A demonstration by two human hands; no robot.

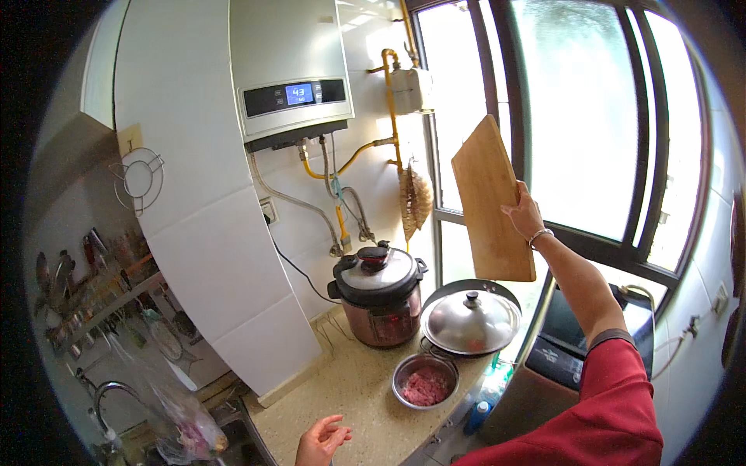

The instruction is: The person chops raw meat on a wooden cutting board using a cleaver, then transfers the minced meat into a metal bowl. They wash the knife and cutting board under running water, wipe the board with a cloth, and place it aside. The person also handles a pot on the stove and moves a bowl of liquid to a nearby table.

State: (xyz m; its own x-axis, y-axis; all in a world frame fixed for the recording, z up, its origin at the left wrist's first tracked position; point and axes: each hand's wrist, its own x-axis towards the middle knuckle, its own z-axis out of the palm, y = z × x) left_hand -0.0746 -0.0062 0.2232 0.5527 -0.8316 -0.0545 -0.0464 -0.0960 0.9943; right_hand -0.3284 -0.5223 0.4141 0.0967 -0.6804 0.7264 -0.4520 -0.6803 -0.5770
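Observation:
My right hand grips the edge of a wooden cutting board, held up and tilted in front of the window. Low in the picture, my left hand is over the stone counter with fingers apart and nothing in it. Between the two, a steel bowl of raw minced meat stands near the counter's edge. Behind the bowl is a wok with a domed steel lid, and to its left an electric pressure cooker with its lid on.
A water heater with a lit display hangs above the cooker, yellow gas pipe beside it. A sink tap and a clear plastic bag are at lower left. Right of the counter stand a blue bottle and a dark-topped appliance.

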